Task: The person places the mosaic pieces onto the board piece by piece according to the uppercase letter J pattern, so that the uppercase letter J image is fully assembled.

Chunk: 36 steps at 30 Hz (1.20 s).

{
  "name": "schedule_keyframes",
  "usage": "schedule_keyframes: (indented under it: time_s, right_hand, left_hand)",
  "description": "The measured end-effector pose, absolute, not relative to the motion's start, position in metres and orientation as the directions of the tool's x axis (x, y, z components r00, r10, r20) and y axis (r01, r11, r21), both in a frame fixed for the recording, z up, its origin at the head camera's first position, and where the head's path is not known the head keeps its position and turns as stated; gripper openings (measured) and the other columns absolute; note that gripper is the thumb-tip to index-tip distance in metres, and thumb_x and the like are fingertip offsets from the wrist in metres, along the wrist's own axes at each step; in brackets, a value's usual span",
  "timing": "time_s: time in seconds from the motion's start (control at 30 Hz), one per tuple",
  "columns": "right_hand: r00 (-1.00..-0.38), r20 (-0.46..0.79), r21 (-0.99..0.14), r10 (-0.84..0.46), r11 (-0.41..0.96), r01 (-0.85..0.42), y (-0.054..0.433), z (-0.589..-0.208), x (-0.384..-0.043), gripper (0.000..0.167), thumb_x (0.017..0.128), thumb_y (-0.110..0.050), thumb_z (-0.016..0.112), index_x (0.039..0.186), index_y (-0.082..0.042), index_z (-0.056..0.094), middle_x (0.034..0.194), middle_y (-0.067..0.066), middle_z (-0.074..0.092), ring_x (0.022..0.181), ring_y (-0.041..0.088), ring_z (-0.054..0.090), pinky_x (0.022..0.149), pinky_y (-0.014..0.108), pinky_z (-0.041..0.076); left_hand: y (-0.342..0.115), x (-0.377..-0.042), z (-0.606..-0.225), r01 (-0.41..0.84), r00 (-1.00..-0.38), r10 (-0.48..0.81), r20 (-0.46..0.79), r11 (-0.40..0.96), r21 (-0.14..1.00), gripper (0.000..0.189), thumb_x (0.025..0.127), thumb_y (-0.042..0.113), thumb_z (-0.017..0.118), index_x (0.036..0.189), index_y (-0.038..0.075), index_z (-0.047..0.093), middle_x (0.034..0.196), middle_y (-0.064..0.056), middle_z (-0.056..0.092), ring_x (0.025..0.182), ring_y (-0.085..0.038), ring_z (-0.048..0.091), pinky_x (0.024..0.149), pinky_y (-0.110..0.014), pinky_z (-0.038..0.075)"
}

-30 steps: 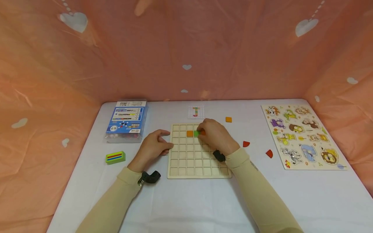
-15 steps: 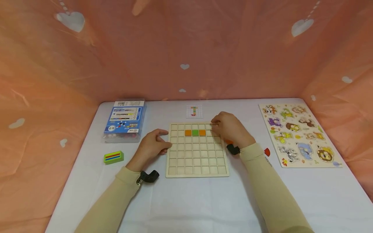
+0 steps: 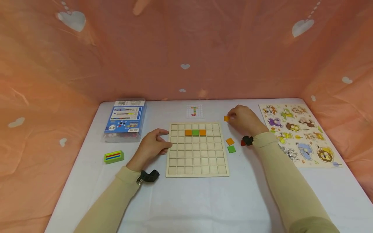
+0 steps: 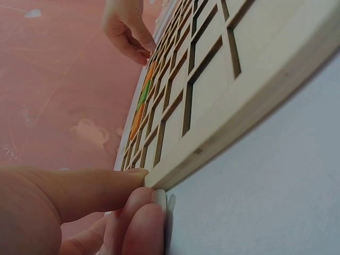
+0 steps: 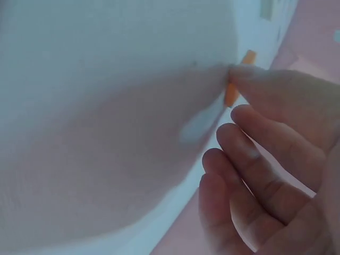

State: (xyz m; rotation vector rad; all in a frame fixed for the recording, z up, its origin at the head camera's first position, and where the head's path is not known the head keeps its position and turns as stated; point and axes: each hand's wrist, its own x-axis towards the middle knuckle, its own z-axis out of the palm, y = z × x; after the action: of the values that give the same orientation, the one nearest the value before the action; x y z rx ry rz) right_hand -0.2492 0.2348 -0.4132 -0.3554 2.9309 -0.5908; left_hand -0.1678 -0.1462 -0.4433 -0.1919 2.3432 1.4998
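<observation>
Board (image 3: 192,161): pale wooden grid, flat on the white table (image 3: 186,207) between the two hands.

Left hand (image 3: 151,142): at the board's left edge, thumb on the rim and curled fingers against the side — pinching the edge, with the index finger held apart from the thumb.

Right hand (image 3: 244,118): beyond the board's right side, thumb touching the loose orange square (image 3: 226,118); the other fingers are bent and slightly spread. Whether the square is pinched cannot be told.

Set in the board, second row from the far side, three touching cells in line: left orange tile (image 3: 188,132), middle green tile (image 3: 195,132), right orange tile (image 3: 202,132).

Just beside the board's right edge: near orange square (image 3: 230,141), with a green square (image 3: 231,149) below it; next to them a red piece (image 3: 243,143), partly hidden by the right wrist's black device (image 3: 248,140).

Beyond the board: small pattern card (image 3: 194,111).

Left side: blue box (image 3: 126,119) in clear plastic; green block (image 3: 114,157) with coloured stripes.

Right side: animal puzzle (image 3: 300,129), partly covered by the sleeve (image 3: 291,178).

Backdrop: pink cloth (image 3: 186,42) — white hearts printed on it.
</observation>
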Motion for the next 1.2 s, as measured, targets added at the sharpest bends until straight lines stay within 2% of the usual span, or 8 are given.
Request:
schedule_keyframes:
  time_s: [0.47,0.77,0.93,1.2]
  right_hand:
    - [-0.957,-0.106,-0.407,-0.270,0.890,-0.205,0.236,-0.419,-0.247,0.026,0.103,-0.015,0.069,0.123,-0.001,0.078,0.127,0.020,0.074,0.125,0.040,0.066,0.115,0.058,0.051]
    - [-0.964,-0.119,-0.453,-0.236,0.877,-0.159,0.212,-0.411,-0.226,0.030,0.102,-0.023,0.070,0.123,-0.004,0.078,0.123,0.014,0.073,0.111,0.034,0.066,0.105,0.054,0.057]
    - [-0.948,-0.069,-0.457,-0.312,0.854,-0.248,0.191,-0.414,-0.212,0.026,0.099,-0.020,0.076,0.118,-0.002,0.080,0.116,0.013,0.074,0.101,0.029,0.067,0.097,0.048,0.060]
    - [-0.905,0.005,-0.438,-0.424,0.813,-0.383,0.157,-0.414,-0.191,0.024,0.095,-0.017,0.081,0.114,-0.002,0.081,0.108,0.008,0.074,0.100,0.025,0.067,0.094,0.043,0.060]
  left_hand:
    - [-0.144,-0.167,-0.443,-0.308,-0.927,0.061,-0.369,0.435,0.846,0.058,0.093,0.010,0.082,0.147,0.009,0.060,0.089,-0.008,0.064,0.069,-0.014,0.067,0.067,-0.025,0.062]
    - [-0.143,-0.167,-0.442,-0.298,-0.932,0.052,-0.359,0.451,0.841,0.058,0.093,0.012,0.083,0.147,0.010,0.060,0.090,-0.008,0.066,0.068,-0.014,0.067,0.067,-0.025,0.061]
    - [-0.144,-0.166,-0.442,-0.303,-0.930,0.052,-0.364,0.452,0.839,0.058,0.093,0.013,0.082,0.147,0.011,0.061,0.093,-0.009,0.069,0.068,-0.014,0.067,0.067,-0.025,0.062]
    - [-0.144,-0.168,-0.443,-0.293,-0.932,0.065,-0.357,0.447,0.846,0.057,0.093,0.012,0.082,0.146,0.010,0.061,0.091,-0.009,0.069,0.069,-0.014,0.068,0.067,-0.026,0.062]
